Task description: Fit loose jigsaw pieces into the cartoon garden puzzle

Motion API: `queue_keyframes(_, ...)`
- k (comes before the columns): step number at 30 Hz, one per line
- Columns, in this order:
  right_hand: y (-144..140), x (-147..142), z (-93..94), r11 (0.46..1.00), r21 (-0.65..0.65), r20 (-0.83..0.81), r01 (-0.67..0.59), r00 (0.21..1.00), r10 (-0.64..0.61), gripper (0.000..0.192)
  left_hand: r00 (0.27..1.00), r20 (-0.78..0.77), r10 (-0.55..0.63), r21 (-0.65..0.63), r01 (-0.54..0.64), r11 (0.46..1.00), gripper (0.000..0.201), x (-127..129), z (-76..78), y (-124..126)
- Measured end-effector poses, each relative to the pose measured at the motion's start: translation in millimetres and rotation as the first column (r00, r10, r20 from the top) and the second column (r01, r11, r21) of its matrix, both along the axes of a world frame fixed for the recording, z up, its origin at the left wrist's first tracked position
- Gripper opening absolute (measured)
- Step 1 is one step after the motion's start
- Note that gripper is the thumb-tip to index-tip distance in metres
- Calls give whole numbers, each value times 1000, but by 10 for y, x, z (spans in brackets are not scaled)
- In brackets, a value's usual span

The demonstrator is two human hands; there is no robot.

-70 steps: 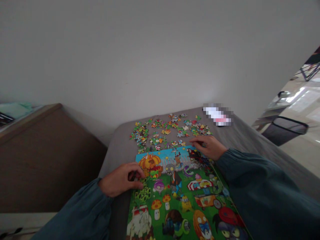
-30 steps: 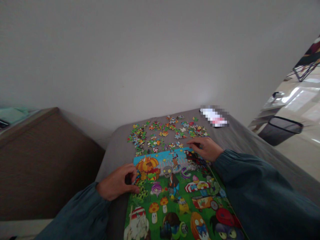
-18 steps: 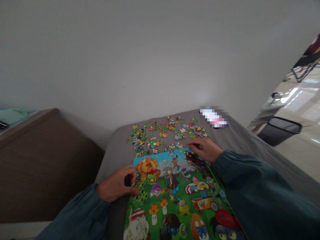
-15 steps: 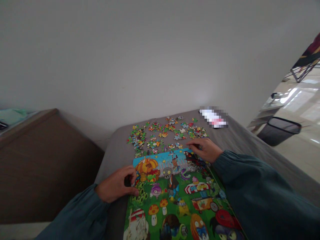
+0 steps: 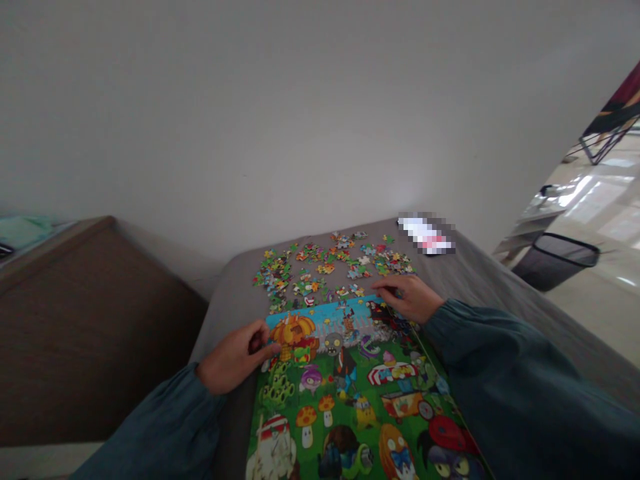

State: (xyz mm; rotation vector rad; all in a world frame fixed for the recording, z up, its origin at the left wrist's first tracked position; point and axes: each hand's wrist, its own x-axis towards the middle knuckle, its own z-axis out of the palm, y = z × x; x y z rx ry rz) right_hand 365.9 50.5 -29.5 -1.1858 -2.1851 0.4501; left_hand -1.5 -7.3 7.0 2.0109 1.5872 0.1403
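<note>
Fingers of the left hand (image 5: 235, 357) are curled at the left edge of the puzzle board (image 5: 350, 400), apparently pinching something small there, though a piece between them cannot be made out. The right hand (image 5: 411, 298) is laid loosely closed, palm down, on the board's far right corner, seemingly so that it is steadied. Loose pieces (image 5: 330, 267) are spread on the grey surface (image 5: 480, 280) just beyond the board, within easy reach.

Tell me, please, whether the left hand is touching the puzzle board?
Touching: the head view shows the left hand with fingertips resting on the puzzle board at its left edge.
</note>
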Motion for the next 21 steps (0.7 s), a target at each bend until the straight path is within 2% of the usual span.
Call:
queue_keyframes(3,11,9,-4,996,63,11,-63,998,62,25,998,-58,31,66,-28,997,41,-10,-30,21)
queue_keyframes(6,-11,16,8,989,65,71,-129,990,125,31,997,-69,24,52,-20,998,40,-42,-71,41)
queue_keyframes(8,-49,12,14,989,7,135,-146,980,143,50,998,-63,18,37,-15,999,39,-63,-95,53)
queue_keyframes(11,-117,-11,2,982,-96,224,-163,958,181,91,999,-51,14,28,-13,1000,39,-79,-115,65)
queue_keyframes(13,-148,-29,-16,974,-136,257,-181,943,211,104,999,-43,11,21,-10,1000,38,-85,-123,69)
queue_keyframes(21,-161,-58,-20,957,-182,294,-225,917,272,97,1000,-16,5,-1,-5,1000,37,-58,-110,54)
